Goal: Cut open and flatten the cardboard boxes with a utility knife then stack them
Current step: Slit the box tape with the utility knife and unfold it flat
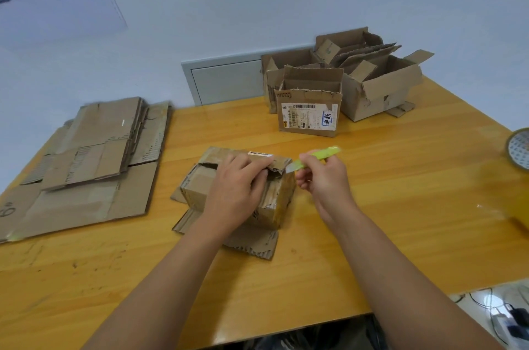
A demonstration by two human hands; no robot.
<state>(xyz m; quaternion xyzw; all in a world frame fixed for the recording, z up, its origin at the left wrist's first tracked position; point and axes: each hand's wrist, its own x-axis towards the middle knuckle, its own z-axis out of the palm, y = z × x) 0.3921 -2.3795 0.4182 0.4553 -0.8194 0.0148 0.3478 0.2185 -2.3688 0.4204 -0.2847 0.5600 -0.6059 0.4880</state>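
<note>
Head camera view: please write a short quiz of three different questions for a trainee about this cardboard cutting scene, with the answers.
1. True or false: the right hand holds a green utility knife.
2. Where is the pile of flattened cardboard? A. left part of the table B. beside the roll of tape C. on the floor
3. Fill in: the left hand grips the small box near its ___ edge.

Key: 1 true. 2 A. 3 top; the blade tip meets the same edge at the box's far right corner.
</note>
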